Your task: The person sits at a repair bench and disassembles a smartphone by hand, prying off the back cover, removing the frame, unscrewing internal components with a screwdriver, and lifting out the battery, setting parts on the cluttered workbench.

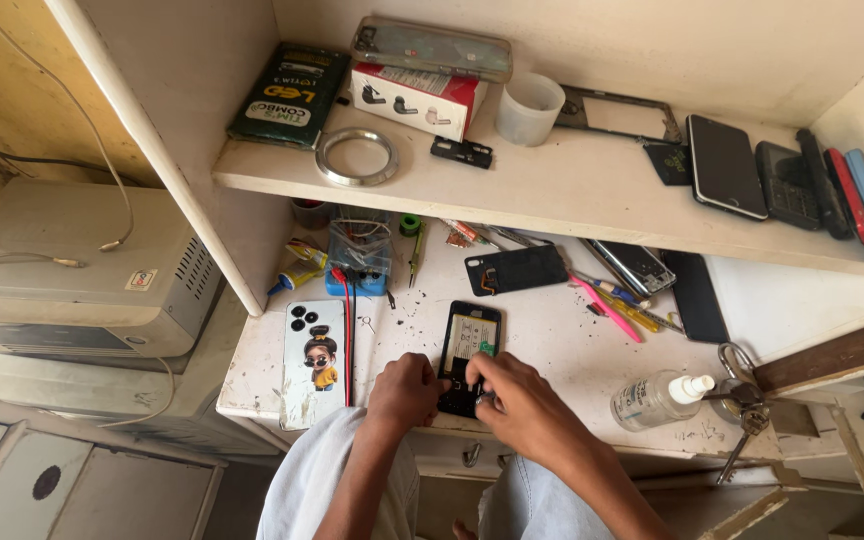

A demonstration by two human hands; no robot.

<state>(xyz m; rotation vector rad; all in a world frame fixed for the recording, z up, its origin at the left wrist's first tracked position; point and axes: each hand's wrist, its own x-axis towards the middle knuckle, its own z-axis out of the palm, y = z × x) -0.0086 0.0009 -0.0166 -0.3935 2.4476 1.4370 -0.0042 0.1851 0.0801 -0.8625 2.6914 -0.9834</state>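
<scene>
Both hands pinch the near end of an opened phone on the desk: the left hand curls against its left edge, while the right hand has fingers narrowed over its lower part. The phone lies flat, long axis near to far, its far end pointing toward the shelf. A phone cover lies left; a bottle sits right.

Two hands, the left hand and the right hand, were at one opened phone. On the worktop lay one patterned phone back cover, one black back panel and one spray bottle. The shelf above held one white cup, one metal ring, two boxes, and perhaps five handsets at the right end, too tightly packed to count surely.
</scene>
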